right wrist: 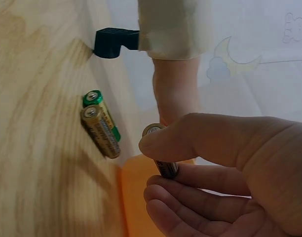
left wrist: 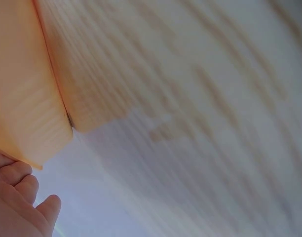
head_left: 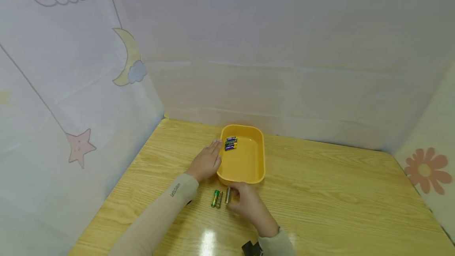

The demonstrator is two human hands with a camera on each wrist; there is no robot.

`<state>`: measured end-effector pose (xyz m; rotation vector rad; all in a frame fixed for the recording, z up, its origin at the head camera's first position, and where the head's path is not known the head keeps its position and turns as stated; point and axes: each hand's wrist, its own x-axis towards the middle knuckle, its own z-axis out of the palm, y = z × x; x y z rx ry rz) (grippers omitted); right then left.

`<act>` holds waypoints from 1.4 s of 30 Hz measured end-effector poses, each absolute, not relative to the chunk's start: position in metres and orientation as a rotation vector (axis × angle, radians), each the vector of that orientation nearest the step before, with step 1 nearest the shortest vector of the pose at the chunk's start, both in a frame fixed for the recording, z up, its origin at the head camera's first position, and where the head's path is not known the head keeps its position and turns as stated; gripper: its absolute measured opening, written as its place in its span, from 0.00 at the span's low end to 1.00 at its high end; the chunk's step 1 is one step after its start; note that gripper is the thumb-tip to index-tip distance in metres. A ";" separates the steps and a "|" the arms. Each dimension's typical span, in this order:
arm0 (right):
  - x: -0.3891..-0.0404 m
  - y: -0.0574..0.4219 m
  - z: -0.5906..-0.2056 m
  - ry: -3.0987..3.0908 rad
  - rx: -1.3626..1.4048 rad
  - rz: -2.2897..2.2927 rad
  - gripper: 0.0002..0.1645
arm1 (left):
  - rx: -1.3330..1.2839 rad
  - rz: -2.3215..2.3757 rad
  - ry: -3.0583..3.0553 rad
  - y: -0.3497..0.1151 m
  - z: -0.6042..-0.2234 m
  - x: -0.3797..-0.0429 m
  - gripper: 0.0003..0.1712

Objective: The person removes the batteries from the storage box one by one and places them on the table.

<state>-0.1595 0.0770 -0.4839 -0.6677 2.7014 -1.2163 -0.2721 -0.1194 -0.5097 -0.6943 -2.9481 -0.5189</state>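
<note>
My right hand (head_left: 249,204) pinches a gold AA battery (right wrist: 168,167) between thumb and forefinger, just in front of the yellow tray (head_left: 262,157). In the right wrist view the thumb covers part of it, and the other fingers lie loosely below. To its left on the table are a green battery (head_left: 215,198) and a gold battery (head_left: 219,200), side by side. My left hand (head_left: 205,164) rests with its fingers against the tray's left side; the left wrist view has its fingertips (left wrist: 26,187) right at the rim.
Several purple and green batteries (head_left: 230,144) lie in a row inside the tray, by its left wall. Wooden table (head_left: 330,192) surrounds the tray. White printed sheets (head_left: 277,50) stand behind and at both sides.
</note>
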 end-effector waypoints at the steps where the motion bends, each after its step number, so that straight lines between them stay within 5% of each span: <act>1: -0.160 0.076 -0.486 2.698 -0.674 -1.218 0.24 | -0.694 -0.523 -2.945 -0.120 -0.510 -0.272 0.33; 11: -0.163 0.070 -0.501 2.653 -0.635 -1.203 0.13 | -0.690 -0.557 -2.954 -0.120 -0.510 -0.271 0.33; 42: -0.158 0.064 -0.516 2.818 -0.616 -1.045 0.28 | -0.690 -0.546 -2.954 -0.119 -0.507 -0.271 0.34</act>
